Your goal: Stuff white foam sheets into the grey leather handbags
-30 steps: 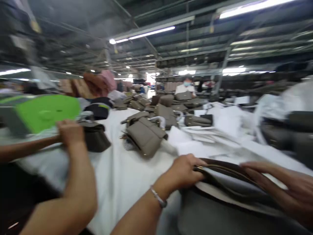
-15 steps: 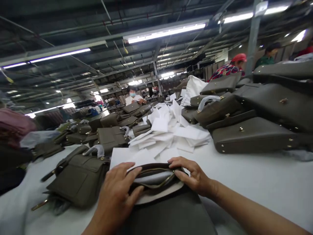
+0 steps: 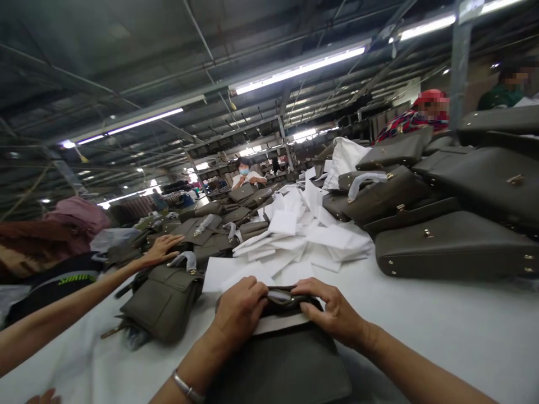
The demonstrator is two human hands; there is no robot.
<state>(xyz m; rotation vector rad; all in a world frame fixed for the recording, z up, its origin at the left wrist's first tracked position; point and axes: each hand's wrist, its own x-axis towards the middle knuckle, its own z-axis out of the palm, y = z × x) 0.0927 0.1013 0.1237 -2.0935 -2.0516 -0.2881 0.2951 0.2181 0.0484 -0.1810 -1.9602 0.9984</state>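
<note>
A dark olive handbag [image 3: 290,359] lies flat on the white table [image 3: 442,331] right in front of me, its top opening facing away. My left hand [image 3: 241,310] is closed on the left end of the bag's opening. My right hand [image 3: 332,311] grips the right end of the same opening, fingers curled over the edge. White paper shows inside the mouth of the bag. A metal bracelet sits on my left wrist.
A co-worker's arm [image 3: 84,292] reaches from the left to another olive bag [image 3: 162,300]. Loose white paper sheets [image 3: 303,235] lie behind my bag. Stacked olive bags [image 3: 455,213] fill the right side. Other people stand farther back.
My left hand has closed on the bag's opening, squeezing it narrower. A co-worker's arm has come into view at the left, reaching for a bag.
</note>
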